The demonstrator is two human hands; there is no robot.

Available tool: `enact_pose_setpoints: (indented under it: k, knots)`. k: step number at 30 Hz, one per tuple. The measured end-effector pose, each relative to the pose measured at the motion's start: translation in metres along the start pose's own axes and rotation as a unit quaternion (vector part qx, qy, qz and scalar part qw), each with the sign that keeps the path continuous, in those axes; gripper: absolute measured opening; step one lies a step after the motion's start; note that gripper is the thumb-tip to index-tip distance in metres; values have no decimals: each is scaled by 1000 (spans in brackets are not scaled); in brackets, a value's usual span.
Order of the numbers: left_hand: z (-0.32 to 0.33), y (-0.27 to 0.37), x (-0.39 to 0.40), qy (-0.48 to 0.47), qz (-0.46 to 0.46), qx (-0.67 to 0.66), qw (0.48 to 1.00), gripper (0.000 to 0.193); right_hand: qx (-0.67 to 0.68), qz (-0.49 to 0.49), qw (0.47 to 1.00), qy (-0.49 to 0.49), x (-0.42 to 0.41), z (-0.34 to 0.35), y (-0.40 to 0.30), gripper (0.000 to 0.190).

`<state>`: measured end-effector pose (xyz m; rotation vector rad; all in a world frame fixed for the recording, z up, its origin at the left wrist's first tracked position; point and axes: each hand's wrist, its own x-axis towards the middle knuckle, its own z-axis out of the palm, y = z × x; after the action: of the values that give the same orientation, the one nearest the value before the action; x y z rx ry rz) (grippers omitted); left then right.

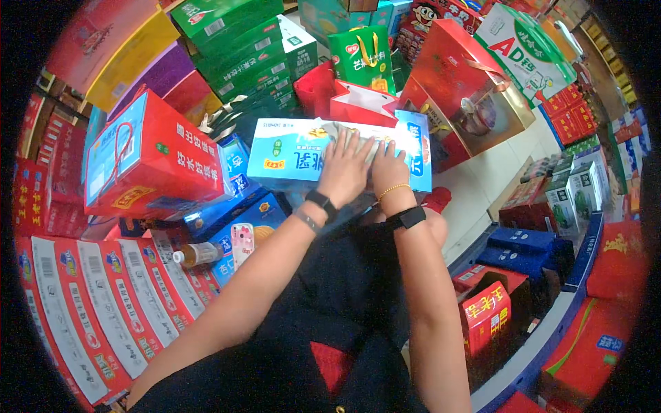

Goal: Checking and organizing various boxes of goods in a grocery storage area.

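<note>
A light blue and white drink carton (287, 149) lies across my lap, its printing upside down to me. On its top face, my left hand (345, 162) presses flat on a crumpled grey cloth (356, 138), partly hidden by the fingers. Close beside it, my right hand (391, 168) rests on the same carton, fingers forward and bent slightly, with no object visible in it. A dark band circles each wrist; the right one also wears a thin gold bracelet. The carton's underside is out of sight.
At left stand a red gift box (160, 155) and a plastic bottle (199, 254) near a phone (242, 242) on blue boxes. Green cartons (242, 51) are stacked ahead. A large red gift bag (459, 82) stands ahead right, above pale floor tiles (467, 191). Red-and-white packs (103, 310) fill lower left.
</note>
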<state>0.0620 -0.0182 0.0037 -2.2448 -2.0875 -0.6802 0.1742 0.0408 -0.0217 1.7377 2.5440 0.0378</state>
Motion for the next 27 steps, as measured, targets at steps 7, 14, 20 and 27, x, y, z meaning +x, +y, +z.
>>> enact_pose_setpoints:
  k: [7,14,20,27]
  knots:
    - [-47,-26,-54,-60,-81,-15,995,52,46,4,994,-98,-17,-56,-6,110]
    - [-21,-60,-3,11,-144,55,988,55,37,21,994,-100,-11,-53,-8,116]
    - [-3,-10,9,14,-12,-2,1000,51,20,-4,999,-38,-1,-24,-8,70]
    - [-42,-11,-51,-54,-49,-25,997,51,54,7,995,-78,-16,-53,-8,83]
